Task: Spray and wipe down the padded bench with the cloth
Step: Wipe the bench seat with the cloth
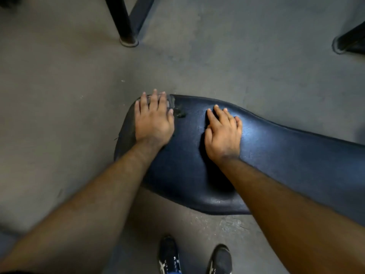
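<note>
A dark blue padded bench (276, 165) runs from the centre of the view off to the right. Its left end shows a torn, worn patch (177, 109) by the far corner. My left hand (153, 119) lies flat, fingers apart, on that left end beside the tear. Further right on the pad, my right hand (223, 135) also rests palm down with the fingers spread. Neither hand holds anything. No cloth and no spray bottle are in view.
Grey concrete floor (59, 95) surrounds the bench. A black metal frame leg (126, 26) stands on the floor at the back, another dark foot (349, 42) at the far right. My two dark shoes (195, 258) stand below the bench's near edge.
</note>
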### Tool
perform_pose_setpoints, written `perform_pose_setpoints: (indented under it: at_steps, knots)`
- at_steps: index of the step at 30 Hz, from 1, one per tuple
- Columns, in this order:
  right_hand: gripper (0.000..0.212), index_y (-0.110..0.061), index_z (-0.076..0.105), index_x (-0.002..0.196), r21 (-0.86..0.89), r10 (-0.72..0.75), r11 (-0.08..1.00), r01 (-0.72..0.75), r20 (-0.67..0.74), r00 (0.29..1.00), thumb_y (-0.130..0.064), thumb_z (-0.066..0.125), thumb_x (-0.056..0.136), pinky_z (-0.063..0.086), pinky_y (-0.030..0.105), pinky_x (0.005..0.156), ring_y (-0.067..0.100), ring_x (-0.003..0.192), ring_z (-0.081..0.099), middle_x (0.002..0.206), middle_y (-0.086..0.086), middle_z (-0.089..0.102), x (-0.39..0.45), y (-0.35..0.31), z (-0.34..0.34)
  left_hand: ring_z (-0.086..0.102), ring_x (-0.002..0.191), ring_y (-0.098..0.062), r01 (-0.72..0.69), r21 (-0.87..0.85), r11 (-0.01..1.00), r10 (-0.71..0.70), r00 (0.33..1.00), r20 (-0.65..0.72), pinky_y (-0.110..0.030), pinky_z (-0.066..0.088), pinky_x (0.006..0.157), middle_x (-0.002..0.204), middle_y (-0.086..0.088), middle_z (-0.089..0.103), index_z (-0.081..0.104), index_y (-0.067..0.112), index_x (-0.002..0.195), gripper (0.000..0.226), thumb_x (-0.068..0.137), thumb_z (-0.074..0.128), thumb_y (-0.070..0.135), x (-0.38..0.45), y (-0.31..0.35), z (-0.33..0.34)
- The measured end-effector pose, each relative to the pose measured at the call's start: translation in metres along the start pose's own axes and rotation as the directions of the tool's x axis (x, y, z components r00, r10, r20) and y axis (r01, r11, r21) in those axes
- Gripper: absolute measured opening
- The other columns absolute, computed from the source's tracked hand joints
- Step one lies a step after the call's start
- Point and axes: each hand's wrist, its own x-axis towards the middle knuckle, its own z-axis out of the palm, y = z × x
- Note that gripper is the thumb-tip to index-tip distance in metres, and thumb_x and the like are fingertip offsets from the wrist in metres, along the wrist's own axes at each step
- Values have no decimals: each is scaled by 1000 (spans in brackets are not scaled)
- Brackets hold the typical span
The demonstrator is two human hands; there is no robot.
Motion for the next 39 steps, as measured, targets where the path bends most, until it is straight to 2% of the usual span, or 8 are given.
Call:
perform_pose_setpoints:
  at_steps: [6,10,15,19,25,30,35,39]
  knots:
    - [54,-24,39,153,91,-147,987,131,198,969,-21,43,100,6,45,124,28,154,16,165,4,25,-7,15,-16,24,145,-36,-348,12,938,345,934,92,-51,18,119,158,-10,31,32,17,151,62,95,26,44,-69,28,-2]
    - [49,-27,43,150,1,-180,983,182,168,969,-34,42,102,14,46,123,31,152,24,163,6,31,-36,47,-23,22,145,-41,28,-23,999,-28,1000,12,-54,15,119,158,-16,27,28,13,152,62,97,28,42,-60,21,-3]
    - [48,-26,54,143,2,-121,993,121,93,988,-42,40,100,22,51,120,35,147,33,157,10,42,-80,47,-19,21,147,-32,-344,-48,938,347,933,94,-48,13,121,160,-7,27,27,19,153,60,98,29,43,-136,28,-1]
    - [49,-26,54,143,-13,-110,994,110,30,994,-47,45,99,19,51,121,33,147,32,157,10,41,-97,61,-18,24,145,-37,92,-66,994,-93,996,-12,-51,15,120,157,-12,30,30,15,151,59,98,32,40,-104,14,0]
    - [48,-21,57,139,135,39,990,-38,-8,999,-33,43,95,13,53,124,35,148,30,156,13,41,-113,54,-23,25,146,-32,-309,-65,949,312,949,36,-49,16,120,156,-9,34,33,17,151,56,99,32,38,-193,44,7]
    - [42,-25,61,133,49,-47,998,49,-36,998,-29,47,94,23,53,119,34,143,36,150,10,48,-118,75,-29,26,144,-36,143,-88,986,-148,987,-62,-52,16,119,155,-13,35,33,16,149,57,97,36,40,-146,51,5]
    - [37,-24,61,129,50,40,998,-39,-4,999,-26,52,93,24,53,118,31,143,36,150,9,47,-106,77,-41,22,147,-34,-297,-84,951,303,950,73,-50,14,121,158,-10,30,32,16,151,57,99,32,39,-205,109,12]
    - [44,-23,56,134,-27,-26,999,27,15,1000,-40,53,93,20,53,120,32,145,32,154,10,41,-106,105,-45,27,144,-39,-94,-41,995,94,995,-15,-53,20,119,155,-18,34,35,10,148,58,98,30,39,-134,74,8]
